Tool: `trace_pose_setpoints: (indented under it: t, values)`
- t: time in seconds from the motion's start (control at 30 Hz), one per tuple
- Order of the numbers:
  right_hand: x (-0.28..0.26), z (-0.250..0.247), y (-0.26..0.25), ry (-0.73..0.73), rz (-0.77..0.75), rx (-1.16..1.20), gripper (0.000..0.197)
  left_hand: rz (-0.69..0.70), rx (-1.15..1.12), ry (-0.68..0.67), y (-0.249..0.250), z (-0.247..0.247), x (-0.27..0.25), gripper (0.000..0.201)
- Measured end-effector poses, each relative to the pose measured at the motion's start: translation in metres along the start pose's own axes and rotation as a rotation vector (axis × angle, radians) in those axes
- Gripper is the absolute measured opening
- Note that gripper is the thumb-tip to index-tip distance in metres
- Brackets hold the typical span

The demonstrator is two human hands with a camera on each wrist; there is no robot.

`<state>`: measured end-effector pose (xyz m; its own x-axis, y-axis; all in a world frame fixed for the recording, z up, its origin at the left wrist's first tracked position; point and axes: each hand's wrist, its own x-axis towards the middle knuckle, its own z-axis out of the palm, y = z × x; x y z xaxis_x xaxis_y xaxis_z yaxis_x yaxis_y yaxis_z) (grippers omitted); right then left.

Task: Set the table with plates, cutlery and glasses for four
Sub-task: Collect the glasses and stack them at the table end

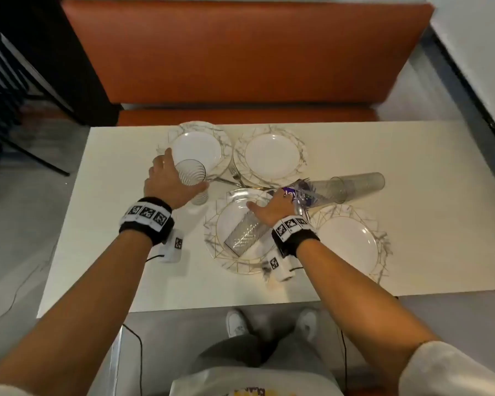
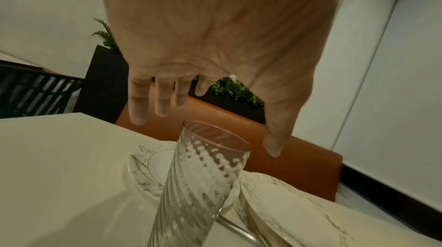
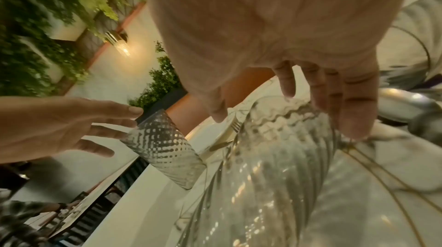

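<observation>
Head view: four plates sit on the white tabletop, two far and two near. The left hand hovers palm-down beside an upright ribbed glass that stands just in front of the far-left plate, probably its place for that setting. The right hand reaches over the near-left plate, where a second glass lies on its side, apparently awaiting pickup. Nested spare glasses and loose forks lie mid-table. Left wrist view: fingers are straight and spread above the glass rim without contact, so this grip is open and empty. Right wrist view: fingers extend loosely over the lying glass; contact cannot be confirmed, and no closed grasp is visible.
</observation>
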<state>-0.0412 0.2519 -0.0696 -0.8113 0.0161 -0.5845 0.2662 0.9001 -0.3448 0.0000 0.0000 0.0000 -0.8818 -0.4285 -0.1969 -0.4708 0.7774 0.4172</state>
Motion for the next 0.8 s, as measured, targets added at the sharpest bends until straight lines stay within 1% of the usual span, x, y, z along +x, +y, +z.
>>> trace_pose_setpoints:
  t: [0.03,0.1,0.2,0.27,0.33,0.47,0.53,0.63,0.7,0.8]
  values:
    - [0.000,0.001,-0.004,-0.021,0.027,-0.027,0.122,0.000,0.022,-0.027,0.000,0.003,0.003,0.127]
    - [0.000,0.004,-0.009,-0.019,0.081,-0.076,0.124,-0.005,0.040,-0.070,0.000,0.008,0.005,0.123]
    - [-0.001,0.009,-0.012,-0.056,0.100,-0.033,0.121,0.008,-0.008,-0.101,-0.003,0.020,0.005,0.109]
    - [0.002,0.011,-0.012,-0.074,0.095,0.030,0.119,0.018,-0.045,-0.088,-0.007,0.023,0.007,0.103]
    - [0.002,0.011,-0.012,-0.061,0.095,0.083,0.117,0.013,-0.078,-0.060,-0.009,0.022,0.007,0.100]
    - [-0.006,-0.003,-0.011,-0.061,0.056,0.209,0.109,0.049,-0.106,0.012,0.000,0.011,0.002,0.095]
    - [-0.016,-0.018,-0.006,-0.052,0.006,0.271,0.107,0.078,-0.126,0.032,0.012,0.003,-0.001,0.094]
    - [-0.033,-0.042,0.006,0.014,-0.061,0.404,0.101,0.121,-0.181,0.033,0.040,-0.005,-0.009,0.095]
    - [-0.044,-0.065,0.021,0.071,-0.111,0.482,0.098,0.162,-0.219,0.023,0.067,-0.004,-0.015,0.095]
    - [-0.053,-0.104,0.053,0.166,-0.203,0.505,0.094,0.228,-0.254,-0.004,0.117,0.005,-0.025,0.094]
